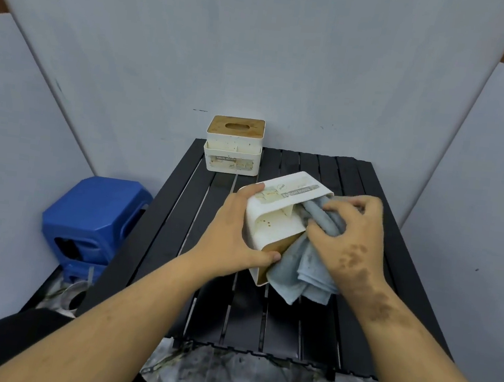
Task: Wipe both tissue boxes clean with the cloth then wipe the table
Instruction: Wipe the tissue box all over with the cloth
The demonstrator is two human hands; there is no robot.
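My left hand (233,235) grips the near tissue box (275,218), tipped on its side at the middle of the black slatted desk (179,214), thumb curled under its lower edge and fingers over its far rim. My right hand (352,233), at three o'clock from the box, is closed around the grey-blue cloth (308,266), pushing it against the box's side while the loose end hangs down onto the desk. The second tissue box (234,144) stands upright at twelve o'clock at the desk's far edge, and a blue stool (94,216) sits on the floor at nine o'clock.
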